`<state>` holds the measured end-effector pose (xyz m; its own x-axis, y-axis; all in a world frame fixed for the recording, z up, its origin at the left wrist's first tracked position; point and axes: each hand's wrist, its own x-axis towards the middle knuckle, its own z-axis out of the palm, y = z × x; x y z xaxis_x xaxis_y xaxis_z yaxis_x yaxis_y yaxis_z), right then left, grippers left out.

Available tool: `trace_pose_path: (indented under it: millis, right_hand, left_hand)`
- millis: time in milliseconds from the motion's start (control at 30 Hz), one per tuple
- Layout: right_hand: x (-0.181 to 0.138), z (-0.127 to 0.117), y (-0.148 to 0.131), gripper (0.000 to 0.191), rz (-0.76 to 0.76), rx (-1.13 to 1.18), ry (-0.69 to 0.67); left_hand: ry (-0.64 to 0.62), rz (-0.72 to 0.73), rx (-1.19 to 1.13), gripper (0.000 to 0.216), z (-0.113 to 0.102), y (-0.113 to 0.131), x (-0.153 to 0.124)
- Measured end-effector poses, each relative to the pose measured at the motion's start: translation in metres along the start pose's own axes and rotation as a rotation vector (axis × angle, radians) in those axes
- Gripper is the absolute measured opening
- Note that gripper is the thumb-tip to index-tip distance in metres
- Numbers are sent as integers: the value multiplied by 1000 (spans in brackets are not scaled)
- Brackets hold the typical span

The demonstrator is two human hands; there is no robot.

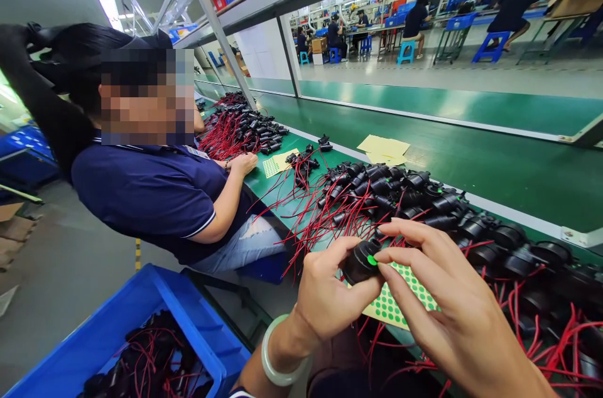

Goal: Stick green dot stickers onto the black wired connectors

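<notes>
My left hand [318, 297] is closed around a black cylindrical part [358, 265] with a narrow neck, held above the bench edge. Against its side sits a round green sticker [372, 260]. The thumb and index finger of my right hand [447, 297] come together at that sticker; its other fingers are bent above the part's neck. Beneath both hands lies a pale yellow sheet [385, 307] with rows of green dots, partly covered by my right hand. A long heap of similar black parts [360, 188] with red wires stretches behind, several carrying green dots.
To the left sits a co-worker [155, 178], one hand resting at the bench [264, 194]. A blue bin [207, 348] of wired parts stands low on the left. Beyond the heap runs a green surface [452, 147] with yellow paper [384, 147] on it. A metal upright [287, 56] rises behind.
</notes>
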<state>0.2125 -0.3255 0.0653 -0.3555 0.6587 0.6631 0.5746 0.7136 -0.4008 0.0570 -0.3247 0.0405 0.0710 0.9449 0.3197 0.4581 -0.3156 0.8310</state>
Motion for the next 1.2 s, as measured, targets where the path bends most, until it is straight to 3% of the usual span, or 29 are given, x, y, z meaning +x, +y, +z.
trace_pose_path:
  millis: [467,633,933,1033,1200]
  right_hand:
    - [-4,1,2,19,24,-8,-5]
    - [-2,9,7,10,28,15,-17]
    - [-14,2,20,9,271,199,83]
    - [-22,-2,22,18,178,205,38]
    - [-25,2,28,23,-156,62,-92]
  left_hand:
    - [-119,-101,-73,19,-2,-3,1]
    - [-153,-98,-28,16,-2,-2,2]
    - [-227,-193,-134,18,-3,-5,4]
    - [-248,-201,-139,17,-3,-6,6]
    - [-296,-159,-136,10,-1,-6,7]
